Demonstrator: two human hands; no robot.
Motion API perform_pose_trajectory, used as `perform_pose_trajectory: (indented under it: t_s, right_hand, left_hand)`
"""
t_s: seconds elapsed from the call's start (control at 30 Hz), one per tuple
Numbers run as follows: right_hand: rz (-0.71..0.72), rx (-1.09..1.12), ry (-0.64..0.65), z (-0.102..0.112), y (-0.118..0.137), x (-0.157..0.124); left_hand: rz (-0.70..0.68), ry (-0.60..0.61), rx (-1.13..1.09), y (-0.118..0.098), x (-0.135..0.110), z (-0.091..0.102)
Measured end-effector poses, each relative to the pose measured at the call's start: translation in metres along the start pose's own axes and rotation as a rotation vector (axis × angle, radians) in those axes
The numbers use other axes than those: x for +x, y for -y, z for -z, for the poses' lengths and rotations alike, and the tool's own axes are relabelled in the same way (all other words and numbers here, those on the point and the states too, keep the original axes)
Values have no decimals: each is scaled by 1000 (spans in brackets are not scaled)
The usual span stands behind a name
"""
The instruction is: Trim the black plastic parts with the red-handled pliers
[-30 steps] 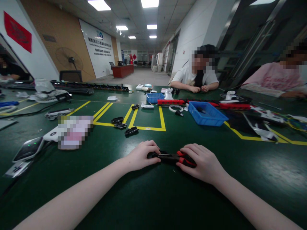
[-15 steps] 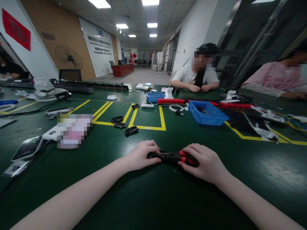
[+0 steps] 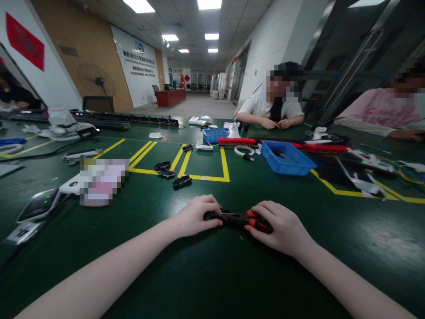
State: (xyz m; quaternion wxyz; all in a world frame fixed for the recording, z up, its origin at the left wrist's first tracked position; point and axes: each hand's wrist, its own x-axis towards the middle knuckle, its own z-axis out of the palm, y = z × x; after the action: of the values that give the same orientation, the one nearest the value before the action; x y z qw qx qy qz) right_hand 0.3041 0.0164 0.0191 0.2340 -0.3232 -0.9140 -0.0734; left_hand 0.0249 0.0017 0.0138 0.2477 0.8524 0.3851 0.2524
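My left hand (image 3: 195, 217) and my right hand (image 3: 282, 226) rest on the green table (image 3: 212, 274), close together. Between them lie red-and-black pliers (image 3: 237, 218). My right hand is curled over the red handles and grips them. My left hand is closed around a small black part (image 3: 210, 215) at the tip of the pliers. Most of that part is hidden under my fingers.
Several black parts (image 3: 172, 173) lie by yellow tape lines (image 3: 206, 178) ahead. A blue bin (image 3: 286, 157) stands right of them, a smaller blue bin (image 3: 214, 135) farther back. White devices (image 3: 40, 206) sit at the left. Two people sit across the table at the right.
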Motion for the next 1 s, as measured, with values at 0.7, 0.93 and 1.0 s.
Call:
perform_pose_trajectory:
  t_s: [0.7,0.93,1.0]
  right_hand:
    - [-1,24,12,1,-4,-1]
    - [-23,41,31,2,2,-1]
    - [-6,27,35,1,3,0]
  left_hand:
    - [-23,0,29,1,0,0]
    - [-7,2,17,-2,-1,2]
    - [-18,1,15,-1,-1,1]
